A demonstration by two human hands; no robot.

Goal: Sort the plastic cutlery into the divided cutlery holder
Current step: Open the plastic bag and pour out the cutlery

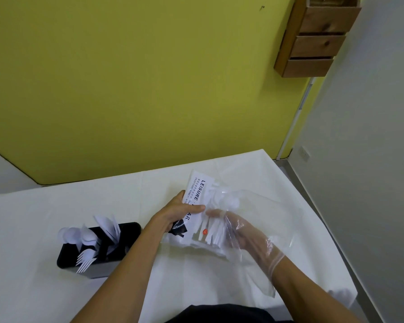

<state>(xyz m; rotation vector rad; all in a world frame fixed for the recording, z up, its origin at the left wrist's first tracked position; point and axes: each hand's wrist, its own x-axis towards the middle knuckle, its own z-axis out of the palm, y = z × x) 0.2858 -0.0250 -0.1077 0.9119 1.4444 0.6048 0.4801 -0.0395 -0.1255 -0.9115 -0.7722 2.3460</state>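
The left grip (180,213) pinches a clear plastic bag (266,206) of white plastic cutlery (216,234), the right grip (240,231) inside it, closure indiscernible, with the black divided cutlery holder (131,229) left of both on the white bench (33,229).

Left hand (173,215): bare, as is the left forearm (126,264) behind its fingers. Right hand (243,234): covered from the fingertips back by a thin, clear glove (264,245), glossy and wrinkled, with bright highlights over the knuckles. The film ends behind the fingers, at the wrist, in a rolled, whitish cuff (276,262). Beyond that cuff, away from the fingers, the right forearm (313,290) is bare. Well behind both sets of fingers, a black garment (219,314) covers the torso.
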